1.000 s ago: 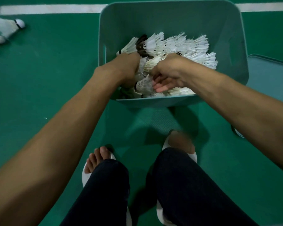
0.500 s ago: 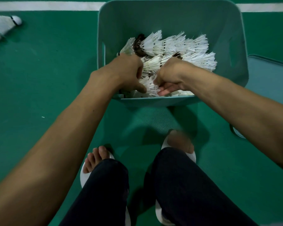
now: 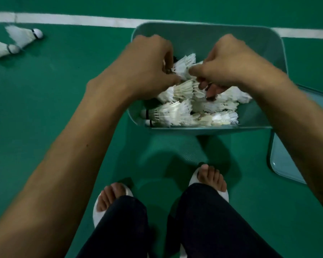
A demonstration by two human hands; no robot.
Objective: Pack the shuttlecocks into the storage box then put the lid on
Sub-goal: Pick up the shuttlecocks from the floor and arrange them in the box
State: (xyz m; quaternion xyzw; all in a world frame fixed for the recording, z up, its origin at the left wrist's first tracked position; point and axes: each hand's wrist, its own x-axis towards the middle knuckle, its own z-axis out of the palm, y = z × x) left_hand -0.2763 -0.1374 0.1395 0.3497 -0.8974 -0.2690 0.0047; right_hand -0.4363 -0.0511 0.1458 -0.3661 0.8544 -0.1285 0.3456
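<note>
**Hands in Storage Box: Visibility Status**

The storage box [image 3: 203, 36] stands on the green floor [image 3: 54, 94], with its far rim against the white line [image 3: 82, 20]. The shuttlecocks [image 3: 175, 112] lie on their sides in a pile inside it, heaped toward the near wall.

Left hand [image 3: 149, 66]: positioned over the left of the pile, fingers curled downward. The fingertips are hidden behind the hand itself, so it cannot be told whether they grip anything.

Right hand [image 3: 231, 66]: positioned over the right of the pile. The thumb presses a feather skirt from above and the curled fingers close under it, pinching shuttlecocks. Motion blur obscures how many.

The lid [image 3: 283, 164] lies flat on the floor just right of the box. The right forearm covers most of it, and only one rounded corner and an edge show.

Two loose shuttlecocks [image 3: 24, 35] lie on the floor well left of the box. Both are blurred, and the left frame edge cuts one off.

White sandals [image 3: 211, 177] show at the bottom, partly covered by dark trousers [image 3: 203, 220].
</note>
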